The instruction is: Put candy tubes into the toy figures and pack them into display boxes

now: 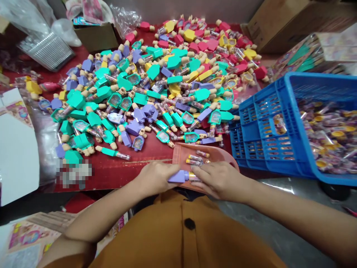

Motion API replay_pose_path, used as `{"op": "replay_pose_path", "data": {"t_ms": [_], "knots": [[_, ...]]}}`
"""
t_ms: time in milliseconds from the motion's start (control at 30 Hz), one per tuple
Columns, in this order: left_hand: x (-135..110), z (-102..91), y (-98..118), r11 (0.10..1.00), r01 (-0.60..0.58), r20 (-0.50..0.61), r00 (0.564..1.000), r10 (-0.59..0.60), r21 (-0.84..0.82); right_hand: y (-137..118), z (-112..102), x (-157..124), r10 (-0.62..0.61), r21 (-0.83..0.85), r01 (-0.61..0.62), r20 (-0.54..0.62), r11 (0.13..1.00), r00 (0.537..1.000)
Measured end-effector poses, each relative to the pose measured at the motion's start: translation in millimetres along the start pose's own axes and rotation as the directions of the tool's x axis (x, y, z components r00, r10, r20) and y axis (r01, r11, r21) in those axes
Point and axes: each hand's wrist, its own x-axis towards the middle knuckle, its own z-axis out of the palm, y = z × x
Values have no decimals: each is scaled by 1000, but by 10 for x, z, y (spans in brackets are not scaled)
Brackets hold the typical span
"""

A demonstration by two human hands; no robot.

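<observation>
My left hand [156, 178] is closed round a purple plastic toy piece [177, 176], close in front of my body. At the piece's right end, my right hand [223, 179] grips a small clear tube [193, 176] with a yellow end and printed wrap. Tube and purple piece meet end to end; whether they are joined I cannot tell. Under my hands is an orange plastic scoop-like tray [181, 150], partly hidden by them. Several more small tubes [194, 159] lie in it.
A big pile of teal, purple, yellow and red toy pieces [134, 93] covers the red table [111, 175]. To the right stands a blue crate [259, 123] full of wrapped pieces. Cardboard boxes [284, 22] are behind it; a white carton flap [16, 149] is at left.
</observation>
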Motion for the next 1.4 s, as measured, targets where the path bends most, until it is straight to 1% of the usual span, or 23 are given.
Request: {"op": "replay_pose_path", "data": {"t_ms": [100,200,267,300,333,400,433,500,567,600,667,767,833,867,933,967,1067,1133,1200,1267,1300,1333,1400], "knots": [[-36,100,-5,963,-162,100,985,143,215,-115,148,-77,150,289,-229,271,930,951],[-103,272,-26,980,-143,77,988,133,142,-201,280,-112,318,480,-528,452,701,833],[-151,372,-38,991,-117,25,993,116,69,-204,317,-77,341,557,-622,531,550,776],[-169,400,-43,993,-113,-14,993,114,40,-184,320,-42,328,606,-677,594,419,735],[-180,410,-49,994,-104,-70,992,106,21,-153,314,2,296,637,-733,672,236,679],[-177,367,-67,998,-59,-226,972,65,34,-64,280,99,156,590,-794,806,-142,571],[-164,318,-78,998,-22,-304,952,41,66,-14,252,146,80,540,-791,837,-287,542],[-126,183,-105,983,43,-384,923,29,176,74,175,227,6,490,-756,841,-434,541],[-96,41,-132,953,29,-358,930,85,301,119,70,284,22,515,-729,823,-450,568],[-89,-19,-143,940,-4,-329,936,123,341,119,11,305,58,545,-729,815,-413,576],[-96,-103,-150,929,-72,-298,936,189,363,77,-104,331,175,633,-748,774,-202,608],[-126,-159,-125,922,-98,-329,916,231,375,-46,-212,339,338,683,-702,624,202,705],[-138,-173,-101,887,-92,-337,903,266,453,-123,-204,325,405,636,-679,548,366,732],[-142,-173,-92,862,-98,-318,904,286,497,-153,-174,313,426,606,-689,543,398,724],[-151,-147,-88,840,-139,-241,922,303,524,-193,-72,279,422,591,-722,587,360,691],[-158,-117,-92,853,-162,-196,936,292,497,-205,-11,260,395,608,-740,629,287,670],[-195,29,-115,926,-193,-98,967,236,325,-203,141,212,240,605,-795,780,-53,578],[-214,116,-122,965,-171,-120,973,196,197,-164,159,216,131,542,-809,840,-228,526],[-215,131,-114,992,-115,-267,956,125,54,-92,79,269,55,530,-783,837,-327,544],[-198,50,-99,998,-61,-444,895,42,-29,-1,-88,371,63,606,-737,784,-299,618],[-188,-19,-92,999,-38,-498,867,28,-10,41,-191,433,107,660,-721,749,-210,654],[-181,-97,-86,999,-19,-522,852,38,41,76,-293,495,163,706,-704,706,-77,689],[-183,-245,-78,985,9,-508,858,81,173,108,-464,600,252,720,-656,608,226,753]]}}
